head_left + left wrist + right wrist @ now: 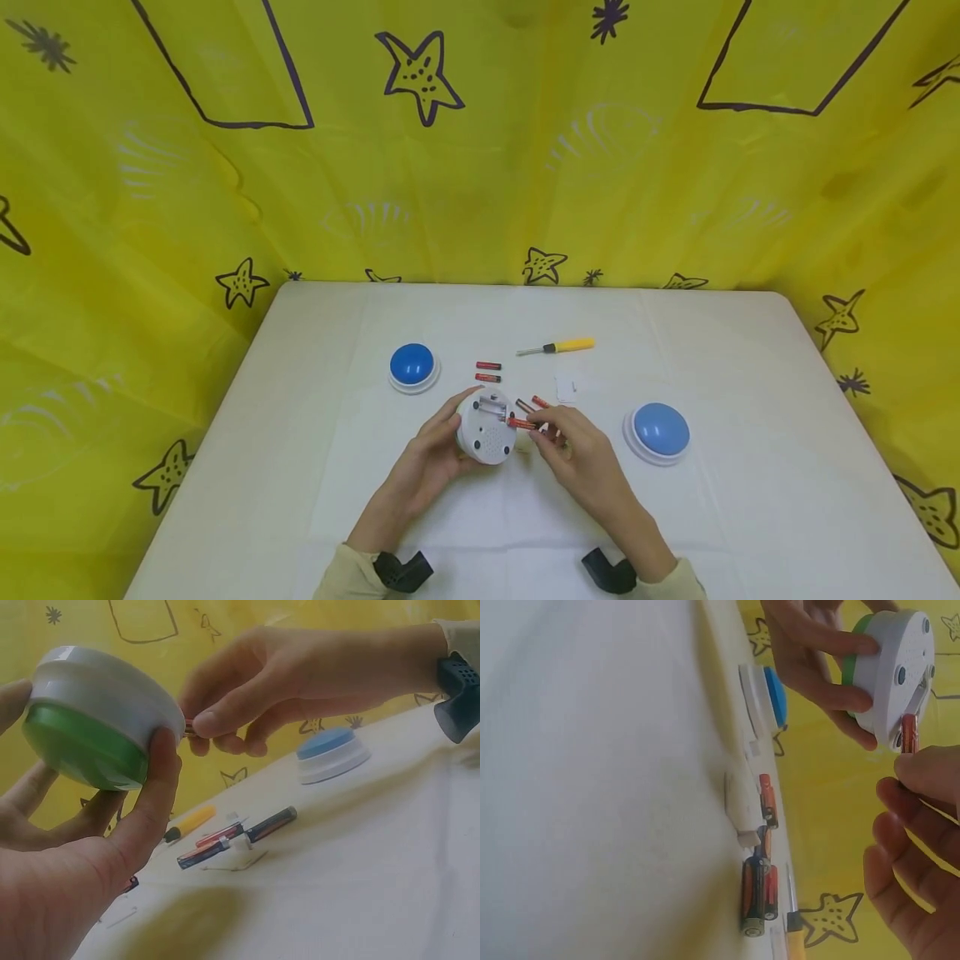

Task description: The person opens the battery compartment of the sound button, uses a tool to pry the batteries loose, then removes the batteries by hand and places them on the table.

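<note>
My left hand (pixel 429 467) grips a round white push button (pixel 489 440), its underside turned up toward the head camera. That underside shows dark feet, a speaker grille and an uncovered battery compartment (pixel 492 406). In the left wrist view its green dome (pixel 82 746) faces downward. My right hand (pixel 588 458) pinches a red battery (pixel 521 424) between thumb and fingers. The battery's far end is right at the compartment's edge, and the right wrist view shows the same battery (pixel 909 733) against the white base.
Two red batteries (pixel 488 378) lie behind the push button. Several loose batteries (pixel 753 896) and a pale flat piece (pixel 739 801) lie near the right hand. Farther back is a yellow-handled screwdriver (pixel 573 344). Blue-domed buttons stand at left (pixel 412 365) and right (pixel 662 430).
</note>
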The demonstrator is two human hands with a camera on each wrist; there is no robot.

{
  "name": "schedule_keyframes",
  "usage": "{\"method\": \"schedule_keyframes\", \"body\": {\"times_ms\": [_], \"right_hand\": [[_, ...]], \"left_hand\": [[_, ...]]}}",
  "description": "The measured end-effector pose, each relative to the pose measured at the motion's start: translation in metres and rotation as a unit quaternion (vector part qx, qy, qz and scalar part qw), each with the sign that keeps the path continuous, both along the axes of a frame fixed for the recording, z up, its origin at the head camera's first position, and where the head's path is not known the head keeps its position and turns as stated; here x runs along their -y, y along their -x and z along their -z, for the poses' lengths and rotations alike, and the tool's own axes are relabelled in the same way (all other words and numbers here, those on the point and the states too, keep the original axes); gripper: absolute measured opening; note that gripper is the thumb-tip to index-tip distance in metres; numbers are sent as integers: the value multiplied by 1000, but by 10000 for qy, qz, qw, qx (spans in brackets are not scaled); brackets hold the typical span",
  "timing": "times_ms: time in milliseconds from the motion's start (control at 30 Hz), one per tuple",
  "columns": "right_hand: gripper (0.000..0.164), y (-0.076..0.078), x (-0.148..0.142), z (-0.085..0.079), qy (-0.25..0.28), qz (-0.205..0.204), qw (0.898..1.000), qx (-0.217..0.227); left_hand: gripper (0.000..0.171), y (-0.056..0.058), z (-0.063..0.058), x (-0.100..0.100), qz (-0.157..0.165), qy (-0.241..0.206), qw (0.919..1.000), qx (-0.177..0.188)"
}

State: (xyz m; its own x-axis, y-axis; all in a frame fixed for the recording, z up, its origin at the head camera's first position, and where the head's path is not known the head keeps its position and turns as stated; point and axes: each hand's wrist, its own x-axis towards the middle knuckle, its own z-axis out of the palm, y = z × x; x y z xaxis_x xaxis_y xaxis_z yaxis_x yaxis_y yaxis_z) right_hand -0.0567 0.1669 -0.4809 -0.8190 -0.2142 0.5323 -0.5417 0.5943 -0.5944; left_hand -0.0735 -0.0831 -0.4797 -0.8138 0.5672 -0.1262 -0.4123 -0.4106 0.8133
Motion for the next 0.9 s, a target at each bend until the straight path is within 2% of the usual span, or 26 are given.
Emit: {"method": "schedule_keyframes", "body": {"times_ms": [133, 300, 567, 767, 900], "right_hand": [[34, -3, -2, 4, -87, 466, 9988, 107], [31, -1, -10, 4, -152, 1049, 9932, 488], [20, 19, -19, 0, 57, 1850, 9721, 1444], [17, 36, -20, -2, 72, 2134, 9539, 2110], [17, 51, -16, -1, -5, 2073, 9503, 2322]], "left_hand": [[52, 0, -2, 2, -46, -86, 9999, 56], [51, 0, -3, 6, -142, -127, 9997, 124], [49, 2, -1, 11, -198, -244, 9994, 130], [49, 4, 2, 11, -221, -259, 9993, 165], [50, 4, 3, 11, -251, -229, 9991, 256]]}}
